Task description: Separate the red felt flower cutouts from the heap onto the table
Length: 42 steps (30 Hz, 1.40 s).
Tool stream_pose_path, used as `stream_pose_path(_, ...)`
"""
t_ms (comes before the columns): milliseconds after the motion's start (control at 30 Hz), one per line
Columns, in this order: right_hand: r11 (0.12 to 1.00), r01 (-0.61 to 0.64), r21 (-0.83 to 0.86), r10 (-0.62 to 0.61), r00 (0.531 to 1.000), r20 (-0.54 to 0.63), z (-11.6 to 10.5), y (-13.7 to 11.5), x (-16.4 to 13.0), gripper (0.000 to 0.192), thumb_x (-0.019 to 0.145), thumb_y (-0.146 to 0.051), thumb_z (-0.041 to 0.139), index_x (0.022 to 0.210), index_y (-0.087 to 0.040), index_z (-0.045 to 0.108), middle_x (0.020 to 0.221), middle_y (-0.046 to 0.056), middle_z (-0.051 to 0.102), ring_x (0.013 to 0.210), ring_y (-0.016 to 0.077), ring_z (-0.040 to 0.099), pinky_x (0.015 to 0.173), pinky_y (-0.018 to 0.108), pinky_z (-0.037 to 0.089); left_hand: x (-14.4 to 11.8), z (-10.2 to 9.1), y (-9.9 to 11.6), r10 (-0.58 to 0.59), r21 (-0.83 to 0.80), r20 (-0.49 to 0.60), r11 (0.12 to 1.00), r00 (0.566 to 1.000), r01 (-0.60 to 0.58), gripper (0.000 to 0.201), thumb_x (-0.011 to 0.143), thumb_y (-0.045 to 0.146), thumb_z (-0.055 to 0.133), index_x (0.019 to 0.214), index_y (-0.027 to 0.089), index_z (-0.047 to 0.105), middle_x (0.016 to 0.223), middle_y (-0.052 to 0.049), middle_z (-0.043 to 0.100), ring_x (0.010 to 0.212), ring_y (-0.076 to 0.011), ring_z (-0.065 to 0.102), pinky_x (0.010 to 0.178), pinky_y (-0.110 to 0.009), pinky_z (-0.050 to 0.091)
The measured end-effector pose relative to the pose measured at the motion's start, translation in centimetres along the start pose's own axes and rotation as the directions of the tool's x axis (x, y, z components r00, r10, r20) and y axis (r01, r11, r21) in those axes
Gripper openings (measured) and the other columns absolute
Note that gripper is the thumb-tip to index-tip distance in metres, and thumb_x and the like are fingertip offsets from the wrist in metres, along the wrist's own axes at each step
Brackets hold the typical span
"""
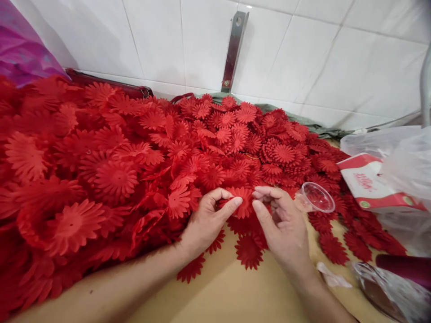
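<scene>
A huge heap of red fabric flower pieces (111, 170) covers the table's left and middle. My left hand (205, 222) pinches one red flower piece (243, 201) between thumb and fingers at the heap's front edge. My right hand (284, 224) is right beside it, fingertips touching the same piece from the right. Loose red flowers (249, 252) lie flat on the tan tabletop (232, 291) under and between my hands.
A small clear plastic cup (316, 197) lies on its side just right of my right hand. A red-and-white carton (373, 184) and clear plastic bags (400, 148) sit at the right. White tiled wall with a metal bracket (234, 49) behind; purple cloth (20, 49) upper left.
</scene>
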State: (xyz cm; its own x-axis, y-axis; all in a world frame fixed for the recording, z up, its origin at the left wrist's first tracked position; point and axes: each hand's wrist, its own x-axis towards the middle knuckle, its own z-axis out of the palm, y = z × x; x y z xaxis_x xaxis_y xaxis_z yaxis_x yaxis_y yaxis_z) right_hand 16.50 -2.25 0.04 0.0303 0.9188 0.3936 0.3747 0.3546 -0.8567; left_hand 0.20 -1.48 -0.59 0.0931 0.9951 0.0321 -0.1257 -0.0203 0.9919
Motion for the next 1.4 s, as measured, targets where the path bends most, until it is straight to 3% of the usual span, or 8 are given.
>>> stream_pose_path(133, 0.998, 0.055, -0.023, -0.054, 0.996, 0.072, 0.3, 0.3, -0.2, 0.047, 0.085, -0.032, 0.076, 0.129, -0.029, 0.058, 0.126, 0.006, 0.058, 0.111, 0.0206, 0.061, 0.1, 0.039, 0.051, -0.1, -0.1, -0.1, 0.015, 0.027, 0.003, 1.0, 1.0, -0.015, 0.025, 0.09, 0.037, 0.065, 0.075, 0.017, 0.059, 0.076, 0.003, 0.057, 0.074, -0.0117, 0.049, 0.075, -0.024, 0.04)
stream_pose_path(333, 0.997, -0.054, 0.056, 0.049, 0.996, 0.08, 0.3, 0.5, -0.1, 0.037, 0.087, -0.03, 0.073, 0.122, -0.029, 0.062, 0.112, 0.004, 0.066, 0.105, 0.0188, 0.063, 0.099, 0.037, 0.051, 0.0, 0.2, -0.1, 0.018, -0.021, 0.002, 1.0, 1.0, -0.018, 0.022, 0.088, 0.035, 0.067, 0.076, 0.017, 0.063, 0.076, 0.001, 0.061, 0.076, -0.0128, 0.053, 0.078, -0.025, 0.044)
stream_pose_path(600, 0.991, -0.091, 0.096, 0.106, 0.979, -0.173, -0.4, 1.5, 1.0, 0.025, 0.085, -0.032, 0.075, 0.107, -0.024, 0.068, 0.096, 0.002, 0.067, 0.087, 0.0165, 0.062, 0.084, 0.032, 0.052, -0.2, 0.1, 0.3, -0.006, -0.001, -0.137, 1.0, 0.991, 0.006, 0.022, 0.094, 0.03, 0.058, 0.103, 0.019, 0.076, 0.115, -0.005, 0.076, 0.115, -0.0188, 0.065, 0.109, -0.032, 0.043)
stream_pose_path(800, 0.987, -0.111, 0.12, 0.13, 0.978, -0.161, -0.4, 1.5, 1.1, 0.027, 0.09, -0.034, 0.069, 0.115, -0.025, 0.066, 0.096, 0.002, 0.068, 0.081, 0.0158, 0.065, 0.078, 0.032, 0.053, -0.6, -0.4, 0.2, -0.009, 0.0, -0.126, 1.0, 0.992, 0.009, 0.021, 0.093, 0.027, 0.06, 0.108, 0.021, 0.073, 0.12, -0.005, 0.074, 0.114, -0.0184, 0.066, 0.106, -0.032, 0.047)
stream_pose_path(1033, 0.991, -0.127, 0.051, 0.132, 0.986, -0.103, -0.8, 0.7, 0.8, 0.029, 0.095, -0.034, 0.057, 0.123, -0.028, 0.064, 0.097, 0.002, 0.069, 0.077, 0.0159, 0.064, 0.078, 0.034, 0.052, -1.3, -1.0, 0.1, -0.109, -0.019, -0.102, 0.994, 0.989, 0.108, 0.034, 0.096, 0.031, 0.053, 0.129, 0.024, 0.059, 0.09, -0.001, 0.073, 0.09, -0.0172, 0.07, 0.096, -0.034, 0.051)
stream_pose_path(1133, 0.996, -0.092, -0.016, 0.091, 0.994, -0.064, -0.8, 0.8, 0.6, 0.027, 0.095, -0.034, 0.052, 0.118, -0.028, 0.067, 0.099, 0.003, 0.07, 0.075, 0.0164, 0.064, 0.078, 0.035, 0.053, -1.6, -1.0, -0.1, -0.097, -0.012, -0.104, 0.995, 0.99, 0.096, 0.036, 0.096, 0.032, 0.052, 0.131, 0.025, 0.057, 0.092, -0.002, 0.074, 0.092, -0.0183, 0.068, 0.098, -0.035, 0.049)
stream_pose_path(1267, 0.997, -0.034, -0.076, 0.032, 0.999, -0.022, -0.6, 1.5, 0.4, 0.026, 0.095, -0.035, 0.051, 0.112, -0.027, 0.069, 0.108, 0.005, 0.074, 0.098, 0.0222, 0.069, 0.095, 0.042, 0.052, -2.4, -1.4, -0.2, -0.1, -0.017, -0.097, 0.995, 0.99, 0.098, 0.035, 0.095, 0.033, 0.052, 0.128, 0.025, 0.056, 0.099, -0.004, 0.075, 0.095, -0.0192, 0.069, 0.099, -0.037, 0.05)
stream_pose_path(1400, 0.989, 0.045, -0.14, -0.043, 0.999, 0.022, -0.3, 2.0, 0.1, 0.034, 0.095, -0.035, 0.055, 0.127, -0.029, 0.065, 0.134, 0.007, 0.067, 0.13, 0.0263, 0.058, 0.113, 0.049, 0.042, -3.7, -2.5, 0.4, -0.041, 0.105, -0.159, 0.993, 0.986, 0.058, 0.03, 0.093, 0.031, 0.057, 0.122, 0.025, 0.059, 0.113, -0.004, 0.073, 0.108, -0.0183, 0.067, 0.112, -0.036, 0.042)
